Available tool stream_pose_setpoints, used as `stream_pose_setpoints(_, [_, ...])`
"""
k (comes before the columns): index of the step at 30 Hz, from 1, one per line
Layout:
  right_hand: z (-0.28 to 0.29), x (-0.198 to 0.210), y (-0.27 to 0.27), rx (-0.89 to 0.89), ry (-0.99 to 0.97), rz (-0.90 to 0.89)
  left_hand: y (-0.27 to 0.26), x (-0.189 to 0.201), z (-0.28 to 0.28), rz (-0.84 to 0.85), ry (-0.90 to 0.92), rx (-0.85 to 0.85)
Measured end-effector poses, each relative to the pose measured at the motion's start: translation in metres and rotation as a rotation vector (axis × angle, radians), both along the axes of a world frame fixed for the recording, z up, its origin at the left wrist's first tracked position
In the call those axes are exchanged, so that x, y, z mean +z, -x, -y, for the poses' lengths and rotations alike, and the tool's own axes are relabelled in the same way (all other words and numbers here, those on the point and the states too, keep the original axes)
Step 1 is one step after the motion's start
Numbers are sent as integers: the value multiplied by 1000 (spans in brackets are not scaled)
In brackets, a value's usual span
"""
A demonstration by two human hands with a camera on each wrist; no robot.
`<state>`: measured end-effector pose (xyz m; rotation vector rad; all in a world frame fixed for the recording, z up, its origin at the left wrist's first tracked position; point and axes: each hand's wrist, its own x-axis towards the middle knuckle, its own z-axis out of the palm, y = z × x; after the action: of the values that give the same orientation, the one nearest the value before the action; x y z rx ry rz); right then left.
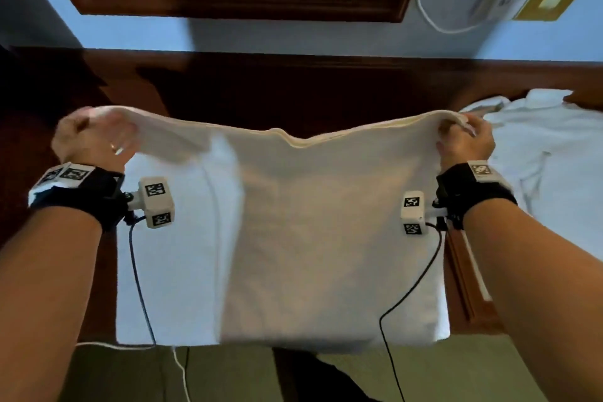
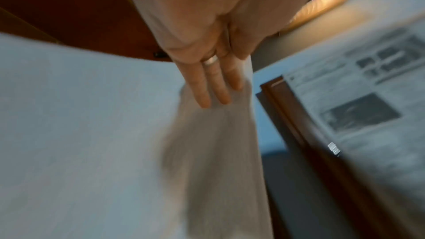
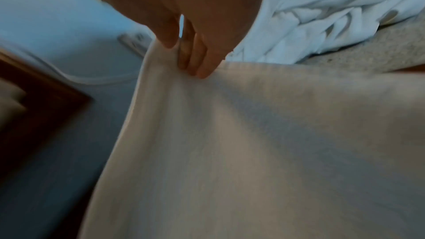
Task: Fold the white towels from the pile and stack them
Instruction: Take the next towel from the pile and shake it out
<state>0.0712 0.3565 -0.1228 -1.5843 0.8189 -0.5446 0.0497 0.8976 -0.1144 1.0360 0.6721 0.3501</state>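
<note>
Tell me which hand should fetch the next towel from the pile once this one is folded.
The right hand. The unfolded pile lies just beyond it on the right, while the left hand grips the held towel at its far corner, away from the pile. Both are occupied for now.

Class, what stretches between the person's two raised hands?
In the head view, the white towel's sagging top edge spans from left hand to right hand.

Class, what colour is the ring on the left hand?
Silver; the ring on the left hand shows best in the left wrist view.
</note>
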Motion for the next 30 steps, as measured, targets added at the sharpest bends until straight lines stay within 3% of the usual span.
stream_pose_setpoints(2, [-11,-43,1,141,68,-121,-7,-28,22,-184,-134,-148])
stream_pose_setpoints(4, [-26,-87,24,379,192,-318,1,-71,45,-373,-486,-307])
stream_pose_setpoints(8, [-37,-162,96,931,696,-821,70,-159,65,-824,-1171,-1033])
stream_pose_setpoints(10, [-34,-177,123,1012,799,-959,99,-182,62,-956,-1335,-1240])
stream_pose_setpoints(14, [-31,-180,122,1078,870,-995,96,-186,54,-939,-1423,-1263])
stream_pose_setpoints(20, [-30,-187,20,1124,889,-939,4,-188,42,-910,-1499,-1229])
stream_pose_setpoints(23, [-36,-183,-8,1104,859,-940,-15,-181,48,-862,-1488,-1211])
stream_pose_setpoints(30, [-37,-167,110,1064,821,-1043,90,-180,73,-940,-1408,-1251])
